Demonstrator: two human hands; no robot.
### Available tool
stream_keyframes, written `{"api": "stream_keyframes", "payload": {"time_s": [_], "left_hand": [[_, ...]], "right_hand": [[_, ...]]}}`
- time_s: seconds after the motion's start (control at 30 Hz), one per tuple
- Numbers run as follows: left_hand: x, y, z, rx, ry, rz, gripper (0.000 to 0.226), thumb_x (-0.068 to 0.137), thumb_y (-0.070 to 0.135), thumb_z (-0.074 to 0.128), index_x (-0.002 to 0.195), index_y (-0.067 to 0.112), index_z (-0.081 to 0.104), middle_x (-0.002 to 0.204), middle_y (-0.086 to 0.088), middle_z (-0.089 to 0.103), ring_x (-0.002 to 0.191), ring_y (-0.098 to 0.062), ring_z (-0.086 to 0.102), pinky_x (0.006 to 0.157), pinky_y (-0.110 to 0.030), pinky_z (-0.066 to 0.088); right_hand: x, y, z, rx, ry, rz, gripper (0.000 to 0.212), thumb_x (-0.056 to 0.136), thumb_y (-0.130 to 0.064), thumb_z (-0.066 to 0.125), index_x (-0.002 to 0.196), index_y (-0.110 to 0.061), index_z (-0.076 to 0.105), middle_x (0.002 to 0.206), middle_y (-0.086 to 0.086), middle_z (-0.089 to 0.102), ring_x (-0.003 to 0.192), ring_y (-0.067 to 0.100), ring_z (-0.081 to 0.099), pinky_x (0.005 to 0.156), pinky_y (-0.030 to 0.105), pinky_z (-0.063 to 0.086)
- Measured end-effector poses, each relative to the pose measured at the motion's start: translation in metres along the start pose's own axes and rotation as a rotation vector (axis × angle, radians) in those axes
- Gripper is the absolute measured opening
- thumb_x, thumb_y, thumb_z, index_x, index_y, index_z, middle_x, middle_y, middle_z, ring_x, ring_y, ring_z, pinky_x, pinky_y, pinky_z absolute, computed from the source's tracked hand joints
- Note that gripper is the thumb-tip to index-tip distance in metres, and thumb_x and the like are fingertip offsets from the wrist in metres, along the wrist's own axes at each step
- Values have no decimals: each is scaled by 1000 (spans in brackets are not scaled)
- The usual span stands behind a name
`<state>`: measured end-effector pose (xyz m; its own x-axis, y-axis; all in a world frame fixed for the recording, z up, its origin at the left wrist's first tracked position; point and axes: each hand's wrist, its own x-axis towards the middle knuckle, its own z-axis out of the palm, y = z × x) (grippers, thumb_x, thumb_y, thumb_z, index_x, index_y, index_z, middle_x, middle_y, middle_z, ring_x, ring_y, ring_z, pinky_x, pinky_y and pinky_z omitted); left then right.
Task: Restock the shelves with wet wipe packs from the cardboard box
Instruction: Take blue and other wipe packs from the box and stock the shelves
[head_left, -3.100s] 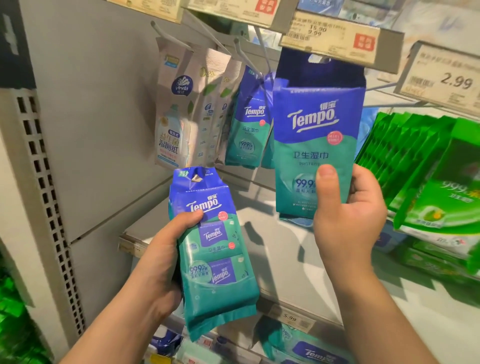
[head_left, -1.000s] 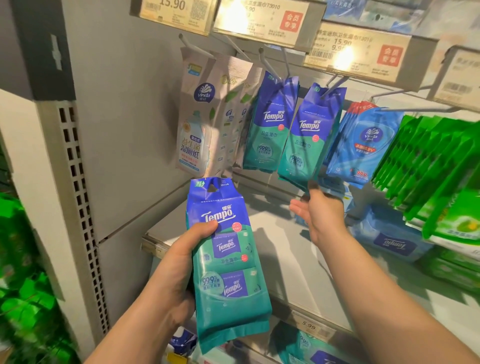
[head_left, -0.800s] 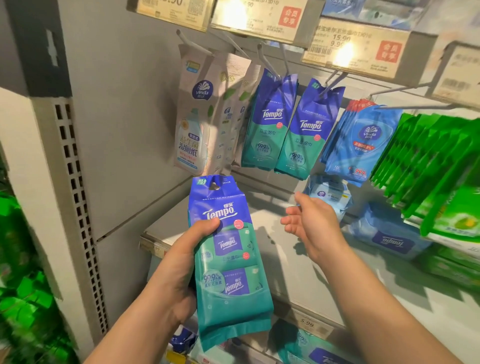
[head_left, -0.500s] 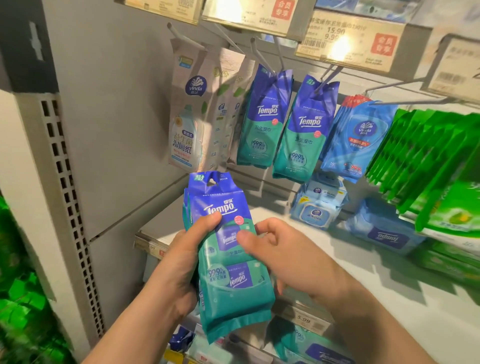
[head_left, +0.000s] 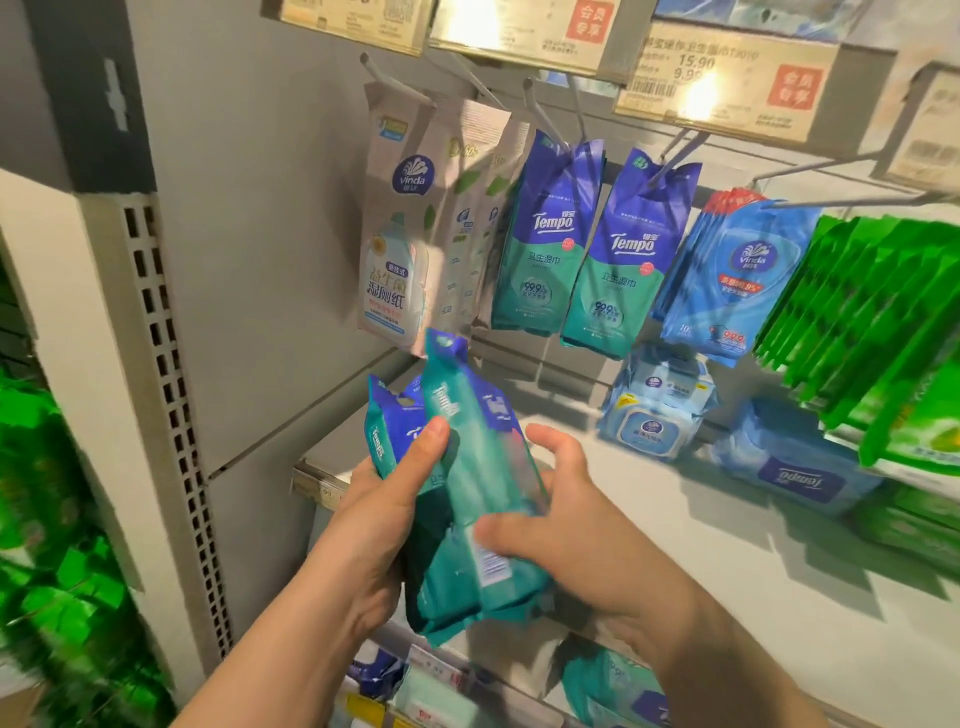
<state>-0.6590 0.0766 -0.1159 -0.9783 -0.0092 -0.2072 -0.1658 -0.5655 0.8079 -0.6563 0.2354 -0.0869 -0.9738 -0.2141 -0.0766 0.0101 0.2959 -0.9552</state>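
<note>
- Held between both hands, below the hooks: a small stack of Tempo packs (head_left: 467, 499), long axis upright, hang-hole ends up.
- Gripped by left hand (head_left: 379, 525), thumb across the front; front pack pinched low by right hand (head_left: 566, 530), thumb on its face.
- Hung up and to the right of the hands: two Tempo rows on the pegs (head_left: 592, 244), nearer the right hand.
- Counted: at least two packs in hand, exact number not told; two Tempo pegs.
</note>
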Motion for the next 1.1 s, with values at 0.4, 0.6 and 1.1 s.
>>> {"api": "stream_keyframes", "payload": {"time_s": [0.4, 0.6, 1.1], "left_hand": [[11, -2, -7, 11, 93, -14, 64, 62, 15, 86, 123, 6, 69, 103, -18, 78, 82, -33, 76, 67, -41, 62], [11, -1, -2, 33, 85, -24, 44, 72, 6, 82, 115, 4, 70, 96, -20, 78, 73, -33, 76, 74, -49, 63], [7, 2, 1, 68, 124, -68, 10, 92, 6, 68, 102, 9, 68, 91, -20, 78, 68, -31, 71, 71, -38, 59]], "right_hand": [[6, 32, -36, 980, -282, 138, 69, 93, -47, 50, 144, 0, 54, 144, 30, 53, 129, 44, 55, 115, 58, 31], [8, 47, -43, 1050, -277, 141, 87, 59, -21, 94, 136, 2, 61, 142, 32, 55, 115, 51, 63, 98, 64, 51], [-8, -34, -47, 297, 2, -301, 41, 78, -22, 79, 116, -9, 70, 113, 17, 76, 97, 34, 75, 78, 41, 61]]}}
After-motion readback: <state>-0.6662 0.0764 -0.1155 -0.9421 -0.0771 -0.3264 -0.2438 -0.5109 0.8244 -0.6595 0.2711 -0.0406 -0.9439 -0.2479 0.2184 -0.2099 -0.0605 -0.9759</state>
